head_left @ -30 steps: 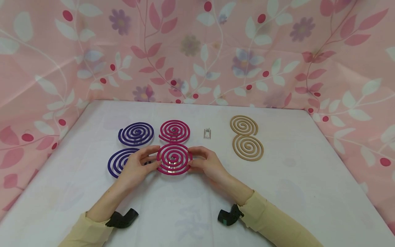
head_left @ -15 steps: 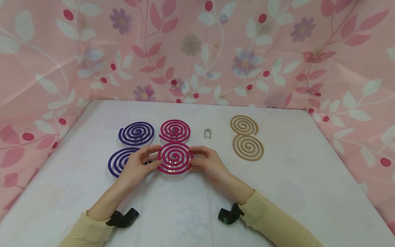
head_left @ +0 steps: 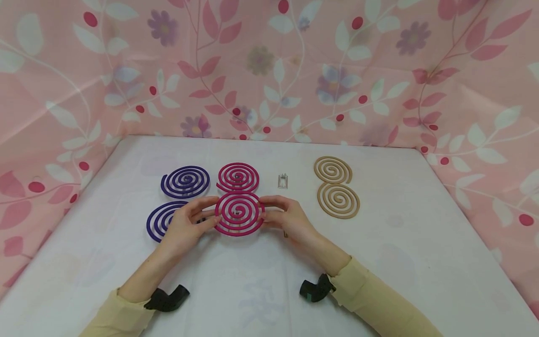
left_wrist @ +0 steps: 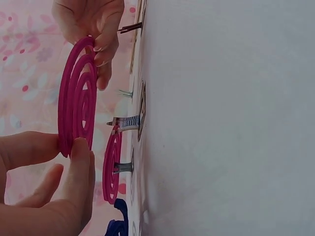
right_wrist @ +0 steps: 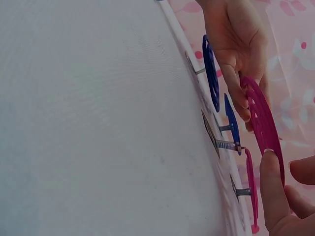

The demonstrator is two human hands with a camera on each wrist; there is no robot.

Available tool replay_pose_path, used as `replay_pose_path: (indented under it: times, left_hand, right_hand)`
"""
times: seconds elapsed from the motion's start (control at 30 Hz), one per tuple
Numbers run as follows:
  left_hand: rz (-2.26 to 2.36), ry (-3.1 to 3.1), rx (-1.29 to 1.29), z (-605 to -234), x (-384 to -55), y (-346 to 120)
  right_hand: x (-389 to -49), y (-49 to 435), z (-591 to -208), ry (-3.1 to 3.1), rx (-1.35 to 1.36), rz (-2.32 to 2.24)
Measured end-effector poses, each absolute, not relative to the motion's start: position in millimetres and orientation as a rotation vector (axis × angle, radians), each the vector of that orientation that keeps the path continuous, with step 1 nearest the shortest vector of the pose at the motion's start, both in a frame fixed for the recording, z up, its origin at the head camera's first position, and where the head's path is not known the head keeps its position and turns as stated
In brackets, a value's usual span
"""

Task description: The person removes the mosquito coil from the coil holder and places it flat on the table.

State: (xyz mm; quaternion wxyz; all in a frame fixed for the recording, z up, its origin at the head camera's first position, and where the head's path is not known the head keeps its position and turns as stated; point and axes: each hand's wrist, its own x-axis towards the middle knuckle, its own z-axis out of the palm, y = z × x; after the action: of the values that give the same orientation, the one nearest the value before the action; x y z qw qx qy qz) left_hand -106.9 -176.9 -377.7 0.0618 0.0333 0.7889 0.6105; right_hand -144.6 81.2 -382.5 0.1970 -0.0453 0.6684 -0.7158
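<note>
My left hand [head_left: 185, 227] and right hand [head_left: 292, 222] pinch opposite edges of a pink mosquito coil [head_left: 239, 213]. In the left wrist view this coil [left_wrist: 74, 98] hangs apart from the table, with a metal stand [left_wrist: 129, 123] standing below it. Its tilt shows in the right wrist view, where the coil [right_wrist: 266, 123] is held between the fingertips of both hands. A second pink coil [head_left: 238, 178] lies just beyond, propped on its own stand [left_wrist: 124, 167]. Partly behind my left hand is a dark blue coil [head_left: 160, 222].
Another dark blue coil [head_left: 185, 182] sits at the back left. A small metal stand [head_left: 283, 181] rests right of the pink coils. Two tan coils [head_left: 332, 170] lie farther right, edge to edge. White cloth covers the table [head_left: 400, 243]; floral fabric [head_left: 261, 70] surrounds it.
The held pink coil has shifted slightly away from me and a little to the right, with both hands following. The stand earlier visible through its rings now barely shows in the head view.
</note>
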Motion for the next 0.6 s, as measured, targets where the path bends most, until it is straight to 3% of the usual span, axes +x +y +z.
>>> replay_pose_path:
  times: [0.6]
  left_hand:
    - [2.135,2.131,0.022,-376,-112,-148]
  right_hand:
    - [-156,117,-365,1.878,-0.133,-2.014]
